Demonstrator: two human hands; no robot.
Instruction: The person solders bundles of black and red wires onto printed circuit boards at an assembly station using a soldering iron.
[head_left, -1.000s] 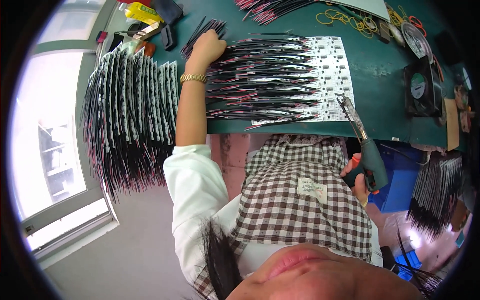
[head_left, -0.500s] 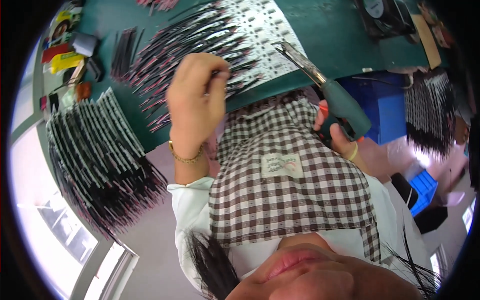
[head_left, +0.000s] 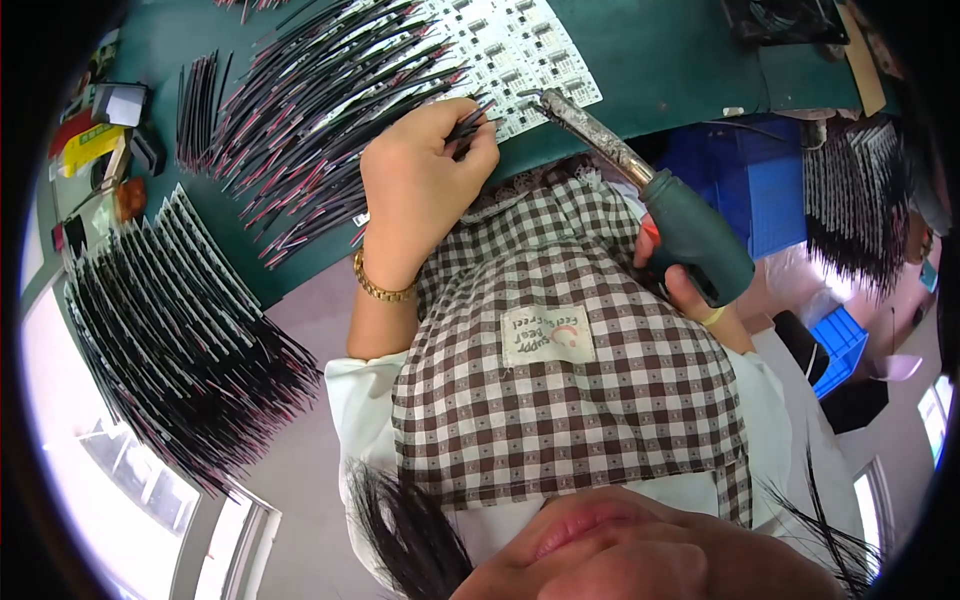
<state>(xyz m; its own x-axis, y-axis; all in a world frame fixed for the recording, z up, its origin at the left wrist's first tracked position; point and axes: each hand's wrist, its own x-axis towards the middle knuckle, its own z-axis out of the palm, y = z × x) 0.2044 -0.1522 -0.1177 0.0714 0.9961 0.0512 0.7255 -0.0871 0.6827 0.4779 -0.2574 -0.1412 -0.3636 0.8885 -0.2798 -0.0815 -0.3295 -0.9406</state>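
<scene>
My left hand (head_left: 415,180), with a gold bracelet at its wrist, pinches dark thin wire (head_left: 472,124) over the near edge of a white circuit board panel (head_left: 528,45). Many black and red wires (head_left: 330,110) lie in rows across the panel's left part. My right hand (head_left: 682,288) is closed round the green handle of a soldering gun (head_left: 700,232). The gun's metal barrel slants up and left, and its bent tip is close to the wire ends at my left fingertips. Whether the tip touches the board, I cannot tell.
On the green table (head_left: 660,60), a small wire bundle (head_left: 203,110) lies left of the panel. Stacked wired board strips (head_left: 190,340) hang over the table's left edge, with more strips (head_left: 858,210) at far right. A blue bin (head_left: 775,205) stands below the right edge.
My left hand has shifted right, with dark wire now visible in its fingers. The gun's tip has moved left and down toward it. The whole view has shifted slightly.
</scene>
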